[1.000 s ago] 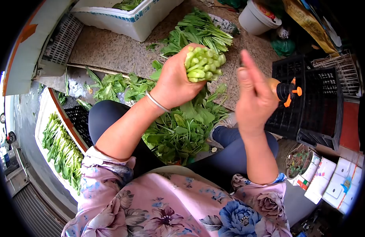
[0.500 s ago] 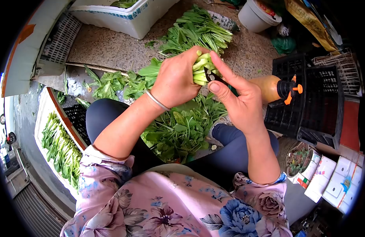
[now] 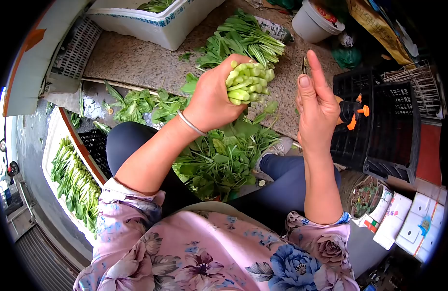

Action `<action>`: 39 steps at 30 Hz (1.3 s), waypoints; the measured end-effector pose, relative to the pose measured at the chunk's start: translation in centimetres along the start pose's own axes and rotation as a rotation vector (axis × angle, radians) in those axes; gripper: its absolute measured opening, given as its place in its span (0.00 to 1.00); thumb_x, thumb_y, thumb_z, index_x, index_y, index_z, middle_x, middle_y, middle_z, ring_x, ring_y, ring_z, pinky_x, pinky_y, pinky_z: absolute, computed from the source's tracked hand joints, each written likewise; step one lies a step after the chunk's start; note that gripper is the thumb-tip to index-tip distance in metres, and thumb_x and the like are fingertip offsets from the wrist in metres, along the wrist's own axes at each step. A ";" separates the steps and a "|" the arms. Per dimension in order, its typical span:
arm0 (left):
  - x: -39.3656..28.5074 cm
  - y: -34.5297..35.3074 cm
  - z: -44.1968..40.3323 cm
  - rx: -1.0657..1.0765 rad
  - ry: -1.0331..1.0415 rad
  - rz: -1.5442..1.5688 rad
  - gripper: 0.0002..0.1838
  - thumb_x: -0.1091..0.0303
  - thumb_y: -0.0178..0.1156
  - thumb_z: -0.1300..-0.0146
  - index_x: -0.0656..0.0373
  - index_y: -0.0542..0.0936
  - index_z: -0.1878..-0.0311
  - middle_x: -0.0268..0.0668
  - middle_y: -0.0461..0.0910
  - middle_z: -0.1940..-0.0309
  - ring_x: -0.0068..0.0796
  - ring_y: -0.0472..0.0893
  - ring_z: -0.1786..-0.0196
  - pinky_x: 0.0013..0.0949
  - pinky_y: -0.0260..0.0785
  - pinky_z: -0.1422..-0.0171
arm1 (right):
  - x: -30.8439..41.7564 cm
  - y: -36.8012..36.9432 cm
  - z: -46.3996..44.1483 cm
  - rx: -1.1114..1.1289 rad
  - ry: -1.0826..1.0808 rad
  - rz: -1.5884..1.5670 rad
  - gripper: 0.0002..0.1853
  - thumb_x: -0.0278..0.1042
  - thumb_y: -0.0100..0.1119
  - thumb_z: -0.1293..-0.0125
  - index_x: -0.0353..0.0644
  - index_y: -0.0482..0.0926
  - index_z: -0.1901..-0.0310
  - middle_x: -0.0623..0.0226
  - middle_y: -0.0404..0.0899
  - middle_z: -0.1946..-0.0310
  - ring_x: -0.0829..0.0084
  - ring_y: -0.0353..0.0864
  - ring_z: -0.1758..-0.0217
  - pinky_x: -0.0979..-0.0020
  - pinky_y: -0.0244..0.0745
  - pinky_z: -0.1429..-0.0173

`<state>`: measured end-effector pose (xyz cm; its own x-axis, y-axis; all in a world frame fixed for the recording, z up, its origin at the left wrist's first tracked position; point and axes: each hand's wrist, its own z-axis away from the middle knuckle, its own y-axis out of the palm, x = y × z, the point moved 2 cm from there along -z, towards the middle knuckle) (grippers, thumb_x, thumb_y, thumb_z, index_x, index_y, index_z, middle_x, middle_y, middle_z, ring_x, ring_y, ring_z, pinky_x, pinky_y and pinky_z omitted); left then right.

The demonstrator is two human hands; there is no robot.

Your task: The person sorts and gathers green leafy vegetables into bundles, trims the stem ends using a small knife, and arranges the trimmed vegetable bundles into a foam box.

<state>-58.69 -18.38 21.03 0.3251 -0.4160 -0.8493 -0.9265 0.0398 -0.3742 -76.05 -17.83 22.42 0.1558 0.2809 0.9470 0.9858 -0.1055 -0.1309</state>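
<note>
Stems [image 3: 249,83], bunched at upper centre of the head view, sit in our left hand [image 3: 215,97], wrapped round them; right of centre, our half-curled right hand [image 3: 316,107] holds a thin dark tool [image 3: 304,65]. We should keep the bunch level, left hand clear of the tool.

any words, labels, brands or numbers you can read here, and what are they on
"公司": blue print on the foam box at the top; the rest of that line is too blurred to read.
Yellow sack: dark markings, too blurred to read.
White carton at right: reddish print, too small to read.
I can make out no other text.
</note>
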 end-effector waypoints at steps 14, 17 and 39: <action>9.7 -2.3 1.4 -0.125 -0.703 1.099 0.21 0.79 0.64 0.56 0.64 0.73 0.55 0.37 0.77 0.67 0.29 0.77 0.64 0.33 0.73 0.60 | -0.4 -1.0 -0.3 0.021 0.308 -0.113 0.21 0.36 0.46 0.32 0.41 0.63 0.39 0.81 0.52 0.84 0.92 0.50 0.85 0.87 0.46 0.84; 4.1 -4.2 2.1 0.148 -0.345 1.102 0.23 0.77 0.65 0.55 0.65 0.71 0.52 0.37 0.77 0.68 0.26 0.78 0.65 0.30 0.73 0.59 | -0.1 0.7 0.4 0.135 0.257 -0.085 0.21 0.33 0.48 0.33 0.41 0.64 0.40 0.84 0.52 0.84 0.92 0.50 0.83 0.86 0.44 0.81; 1.9 -3.1 2.4 0.643 -0.333 0.684 0.24 0.83 0.64 0.56 0.60 0.69 0.53 0.33 0.76 0.65 0.22 0.76 0.62 0.27 0.72 0.55 | 1.8 2.6 0.4 0.357 -0.010 0.042 0.16 0.32 0.55 0.38 0.38 0.75 0.50 0.64 0.80 0.59 0.83 0.73 0.57 0.78 0.67 0.51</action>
<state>-54.75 -17.07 19.72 -0.1121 0.1525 -0.9819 -0.6873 0.7017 0.1875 -73.23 -17.16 23.68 0.1960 0.2928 0.9359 0.9381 0.2220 -0.2659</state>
